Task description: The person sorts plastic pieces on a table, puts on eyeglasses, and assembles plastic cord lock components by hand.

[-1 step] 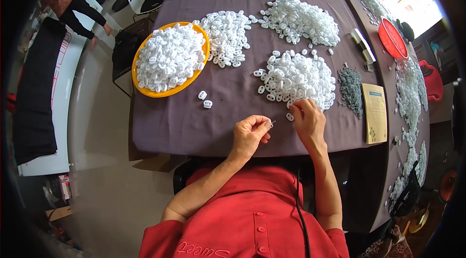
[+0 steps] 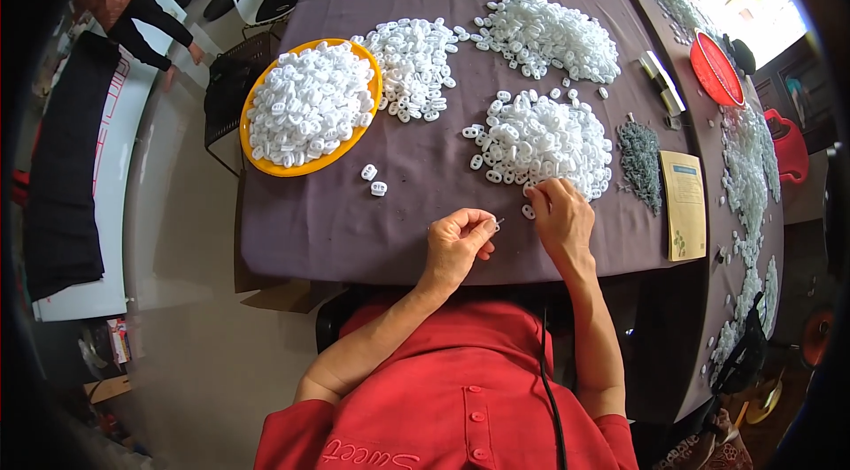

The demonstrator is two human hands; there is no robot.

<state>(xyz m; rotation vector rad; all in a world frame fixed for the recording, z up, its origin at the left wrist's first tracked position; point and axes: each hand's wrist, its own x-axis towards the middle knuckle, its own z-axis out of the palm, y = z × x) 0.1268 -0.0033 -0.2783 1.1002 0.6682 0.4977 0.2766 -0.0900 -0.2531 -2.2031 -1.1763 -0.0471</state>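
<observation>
The left hand (image 2: pixel 458 240) is pinching a white piece (image 2: pixel 498 225); the right hand (image 2: pixel 565 215), hold unclear, is reaching to the pile (image 2: pixel 544 138).

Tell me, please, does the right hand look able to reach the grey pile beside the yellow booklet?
Probably yes: the grey pile lies close, forward and to the right of the right hand, and only bare tablecloth shows between them.
</observation>
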